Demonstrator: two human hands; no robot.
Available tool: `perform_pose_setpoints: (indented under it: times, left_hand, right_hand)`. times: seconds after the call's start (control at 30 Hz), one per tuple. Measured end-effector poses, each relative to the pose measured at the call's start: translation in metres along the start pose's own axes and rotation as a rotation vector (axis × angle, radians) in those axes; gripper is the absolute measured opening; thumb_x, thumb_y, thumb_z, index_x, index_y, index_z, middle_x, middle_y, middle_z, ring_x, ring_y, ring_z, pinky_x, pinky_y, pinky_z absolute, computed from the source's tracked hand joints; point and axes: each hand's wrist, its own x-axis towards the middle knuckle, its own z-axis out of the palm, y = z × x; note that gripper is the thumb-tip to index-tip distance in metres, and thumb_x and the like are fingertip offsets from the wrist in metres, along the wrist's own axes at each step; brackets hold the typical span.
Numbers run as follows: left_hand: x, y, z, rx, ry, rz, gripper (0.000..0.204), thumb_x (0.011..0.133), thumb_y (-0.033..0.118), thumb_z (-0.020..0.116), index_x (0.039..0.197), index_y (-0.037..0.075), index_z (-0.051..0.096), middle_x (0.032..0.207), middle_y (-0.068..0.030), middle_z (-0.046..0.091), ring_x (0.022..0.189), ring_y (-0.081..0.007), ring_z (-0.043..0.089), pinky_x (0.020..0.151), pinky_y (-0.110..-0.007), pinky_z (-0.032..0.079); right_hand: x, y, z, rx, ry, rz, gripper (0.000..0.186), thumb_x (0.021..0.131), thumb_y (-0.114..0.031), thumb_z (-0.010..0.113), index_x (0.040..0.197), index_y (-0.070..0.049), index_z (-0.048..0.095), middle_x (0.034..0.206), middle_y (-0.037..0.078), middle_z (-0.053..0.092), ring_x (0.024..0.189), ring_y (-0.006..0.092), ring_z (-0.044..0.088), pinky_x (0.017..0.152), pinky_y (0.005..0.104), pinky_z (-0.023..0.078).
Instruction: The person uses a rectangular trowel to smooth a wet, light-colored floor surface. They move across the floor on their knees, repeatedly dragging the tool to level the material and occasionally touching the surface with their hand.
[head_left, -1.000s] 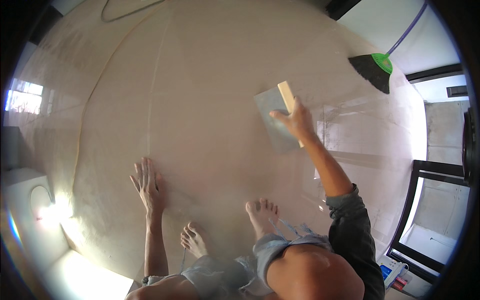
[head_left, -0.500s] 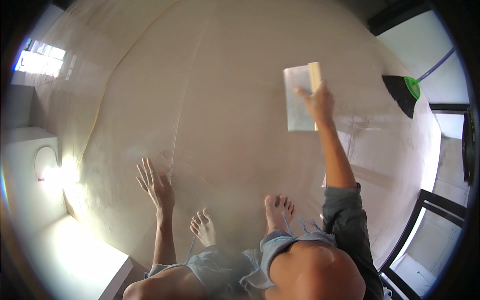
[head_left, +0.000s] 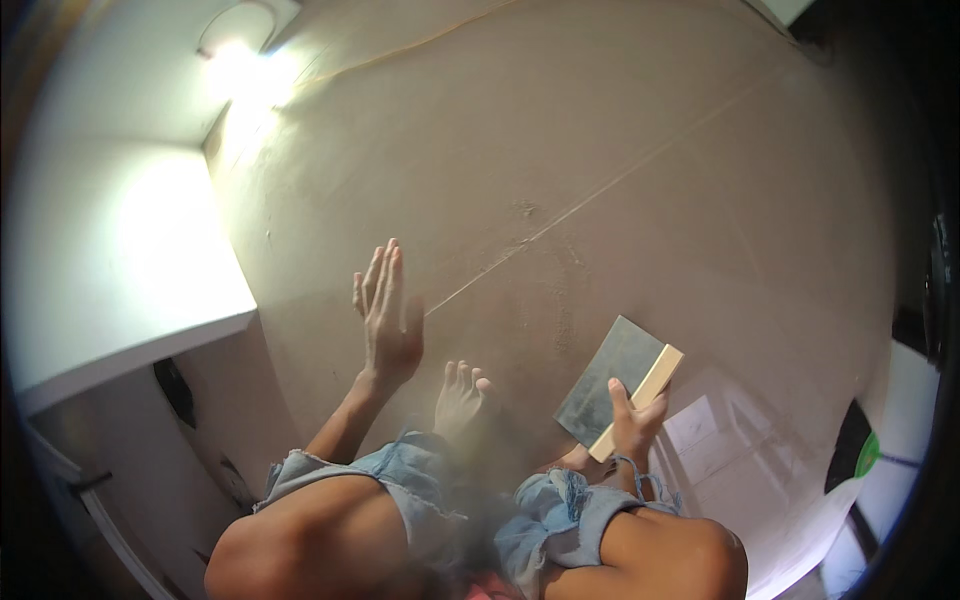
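Note:
My right hand (head_left: 638, 425) grips a wide scraper (head_left: 612, 375), a flat grey metal blade with a pale wooden strip along one edge for a handle. It is close to my right foot, the blade tilted and pointing away to the left. The thumb lies over the wooden strip; the other fingers are mostly hidden behind it. My left hand (head_left: 390, 320) is raised in front of my left knee, fingers stretched out and close together, holding nothing. Beneath both hands spreads a smooth beige-brown surface (head_left: 480, 150) with a thin straight line (head_left: 600, 190) and rough patches.
A bright lamp (head_left: 240, 75) glows at the upper left, by a white box-like block (head_left: 110, 290). A thin yellowish cord (head_left: 400, 55) runs along the far side. The black bristles of a broom (head_left: 848, 445) with a green head show at the right. My bare left foot (head_left: 462, 398) is between the hands.
My view has swung to the left. The right hand has drawn the scraper back from far out to beside my right foot. The left hand's fingers have come closer together.

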Motion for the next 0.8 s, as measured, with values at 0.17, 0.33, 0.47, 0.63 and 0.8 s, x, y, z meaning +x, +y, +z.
perform_pose_setpoints:
  times: [0.17, 0.33, 0.47, 0.63, 0.8]
  left_hand:
    - [-0.023, 0.016, -0.034, -0.104, 0.17, -0.045, 0.06, 0.107, 0.013, 0.055, 0.164, -0.003, 0.042, 0.167, -0.0186, 0.049, 0.158, -0.0388, 0.041, 0.13, -0.059, 0.021]
    - [-0.064, 0.069, -0.077, -0.164, 0.169, -0.025, 0.052, 0.112, 0.02, 0.052, 0.157, -0.005, 0.052, 0.157, -0.0204, 0.06, 0.15, -0.0407, 0.051, 0.128, -0.055, 0.026]
    - [-0.088, 0.04, -0.072, -0.438, 0.132, -0.117, 0.038, 0.108, 0.007, 0.058, 0.143, -0.006, 0.065, 0.128, -0.0178, 0.077, 0.129, -0.0379, 0.067, 0.117, -0.05, 0.044]
    - [-0.103, 0.03, -0.069, -0.458, 0.146, -0.255, 0.039, 0.101, -0.009, 0.058, 0.139, -0.005, 0.069, 0.116, -0.0158, 0.081, 0.111, -0.0311, 0.072, 0.104, -0.044, 0.052]
    - [-0.085, 0.041, -0.081, -0.421, 0.061, -0.095, 0.042, 0.097, -0.009, 0.061, 0.138, -0.001, 0.07, 0.115, -0.0134, 0.08, 0.112, -0.0317, 0.073, 0.104, -0.044, 0.052]
  right_hand:
    - [0.077, -0.047, 0.135, 0.026, 0.088, -0.268, 0.086, 0.102, -0.02, 0.074, 0.163, 0.014, 0.024, 0.159, 0.033, 0.045, 0.149, 0.0386, 0.048, 0.125, 0.0458, 0.037]
    - [0.052, -0.089, 0.137, 0.363, 0.0, 0.203, 0.083, 0.101, -0.024, 0.073, 0.158, 0.017, 0.029, 0.157, 0.029, 0.048, 0.147, 0.0353, 0.048, 0.123, 0.045, 0.039]
    - [0.005, -0.049, 0.045, 0.374, 0.111, 0.304, 0.089, 0.098, -0.017, 0.075, 0.167, 0.004, 0.024, 0.16, 0.021, 0.047, 0.142, 0.0311, 0.052, 0.123, 0.0441, 0.04]
    - [-0.001, -0.027, 0.089, 0.122, 0.215, 0.267, 0.093, 0.098, -0.014, 0.075, 0.168, 0.007, 0.019, 0.166, 0.024, 0.04, 0.149, 0.0319, 0.045, 0.125, 0.0439, 0.037]
    - [0.114, -0.106, 0.171, 0.308, -0.029, 0.002, 0.092, 0.093, -0.024, 0.081, 0.158, 0.015, 0.028, 0.147, 0.024, 0.054, 0.133, 0.0301, 0.055, 0.116, 0.0416, 0.043]
